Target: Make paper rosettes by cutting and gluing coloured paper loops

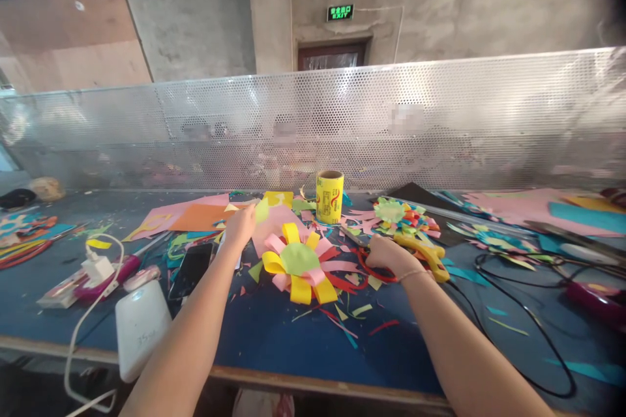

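Observation:
A paper flower (300, 263) with yellow, pink and red loops and a light green centre lies on the blue table (303, 345). My left hand (240, 225) is closed in a pinch on a small light green paper piece (261, 210) just behind the flower, over pink paper. My right hand (388, 255) rests to the right of the flower, fingers curled around the red handles of scissors (376, 267). A yellow glue gun (423, 251) lies right beside that hand.
A yellow tape roll (329, 196) stands behind the flower. A second paper flower (398, 215) lies at the right. A phone (192, 268), a white power bank (141, 326) with a cable and black cords (518, 300) lie around. A perforated metal screen (372, 124) closes the back.

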{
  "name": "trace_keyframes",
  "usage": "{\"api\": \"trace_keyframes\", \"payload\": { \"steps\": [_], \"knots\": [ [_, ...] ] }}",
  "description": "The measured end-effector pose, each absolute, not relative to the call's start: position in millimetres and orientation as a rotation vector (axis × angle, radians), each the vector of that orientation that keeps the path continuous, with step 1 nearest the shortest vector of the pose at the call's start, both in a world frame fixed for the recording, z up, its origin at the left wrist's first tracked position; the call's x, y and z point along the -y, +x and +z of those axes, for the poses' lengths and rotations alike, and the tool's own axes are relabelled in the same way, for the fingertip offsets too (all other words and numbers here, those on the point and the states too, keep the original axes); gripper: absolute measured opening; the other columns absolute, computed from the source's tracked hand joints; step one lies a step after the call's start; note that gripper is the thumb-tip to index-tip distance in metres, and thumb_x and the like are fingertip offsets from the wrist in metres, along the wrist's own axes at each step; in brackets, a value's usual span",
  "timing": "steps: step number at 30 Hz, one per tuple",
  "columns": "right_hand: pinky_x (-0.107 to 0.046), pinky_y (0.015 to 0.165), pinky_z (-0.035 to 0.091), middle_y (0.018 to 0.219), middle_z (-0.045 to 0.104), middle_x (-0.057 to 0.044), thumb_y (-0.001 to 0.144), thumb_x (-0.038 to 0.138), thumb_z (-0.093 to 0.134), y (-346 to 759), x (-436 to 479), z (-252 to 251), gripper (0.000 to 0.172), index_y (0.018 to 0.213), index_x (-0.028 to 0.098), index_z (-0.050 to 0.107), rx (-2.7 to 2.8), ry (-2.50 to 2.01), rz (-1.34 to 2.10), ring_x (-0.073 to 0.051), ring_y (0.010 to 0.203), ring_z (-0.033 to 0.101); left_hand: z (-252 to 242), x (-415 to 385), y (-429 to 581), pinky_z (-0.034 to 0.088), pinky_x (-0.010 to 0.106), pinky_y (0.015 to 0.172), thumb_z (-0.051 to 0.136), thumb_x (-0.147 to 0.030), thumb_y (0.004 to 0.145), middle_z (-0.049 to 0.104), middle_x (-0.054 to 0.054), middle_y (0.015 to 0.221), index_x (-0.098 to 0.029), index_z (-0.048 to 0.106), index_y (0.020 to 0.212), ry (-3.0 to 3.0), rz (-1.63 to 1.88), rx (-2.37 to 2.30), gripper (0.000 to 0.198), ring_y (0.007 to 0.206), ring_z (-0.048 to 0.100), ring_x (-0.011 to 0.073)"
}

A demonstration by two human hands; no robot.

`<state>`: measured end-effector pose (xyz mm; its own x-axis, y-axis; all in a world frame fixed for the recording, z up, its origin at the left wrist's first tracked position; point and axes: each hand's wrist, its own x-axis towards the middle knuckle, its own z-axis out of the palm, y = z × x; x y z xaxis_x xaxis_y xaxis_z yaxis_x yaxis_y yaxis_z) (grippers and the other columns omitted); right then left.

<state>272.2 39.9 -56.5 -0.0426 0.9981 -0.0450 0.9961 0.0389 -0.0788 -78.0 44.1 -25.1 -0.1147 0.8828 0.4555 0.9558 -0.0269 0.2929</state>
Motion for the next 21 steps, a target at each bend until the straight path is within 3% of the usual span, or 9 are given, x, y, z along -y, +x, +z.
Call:
{"api": "trace_keyframes", "payload": {
  "steps": [5,9,15,21],
  "knots": [
    [-0.027,0.064,0.043,0.085,0.067,-0.017,0.068,0.017,0.052,270,-39,-56,0.029,0.093,0.008,0.065,2.256,-2.199,0.155,-0.025,0.082,0.064,-12,-42,-67,0.049,0.029,0.068,0.03,-0.031,0.089,0.066,0.01,0.081,-0.017,0.049,0.11,-1.761,-2.054,1.963,0.032,0.077,0.065,0.021],
    [-0.028,0.06,0.043,0.093,0.066,-0.02,0.072,0.018,0.047,269,-41,-56,0.032,0.098,0.004,0.061,2.275,-2.198,0.175,-0.026,0.082,0.064,-26,-54,-61,0.051,0.027,0.059,0.042,-0.018,0.081,0.064,0.003,0.073,-0.019,0.045,0.109,-1.66,-2.781,1.933,0.028,0.06,0.065,0.0152],
    [-0.028,0.062,0.042,0.093,0.066,-0.021,0.074,0.017,0.046,271,-44,-58,0.033,0.101,0.002,0.058,2.291,-2.199,0.177,-0.026,0.083,0.064,-43,-59,-56,0.053,0.026,0.063,0.048,-0.01,0.075,0.061,0.001,0.065,-0.015,0.05,0.095,-1.555,-2.996,2.134,0.021,0.056,0.064,0.0118],
    [-0.028,0.058,0.041,0.089,0.066,-0.02,0.075,0.019,0.044,269,-46,-59,0.029,0.094,0.005,0.062,2.285,-2.199,0.183,-0.026,0.077,0.064,-40,-53,-53,0.053,0.028,0.074,0.049,-0.006,0.072,0.066,0.004,0.084,-0.017,0.05,0.101,-1.542,-3.117,1.951,0.031,0.07,0.065,0.0118]
  ]
}}
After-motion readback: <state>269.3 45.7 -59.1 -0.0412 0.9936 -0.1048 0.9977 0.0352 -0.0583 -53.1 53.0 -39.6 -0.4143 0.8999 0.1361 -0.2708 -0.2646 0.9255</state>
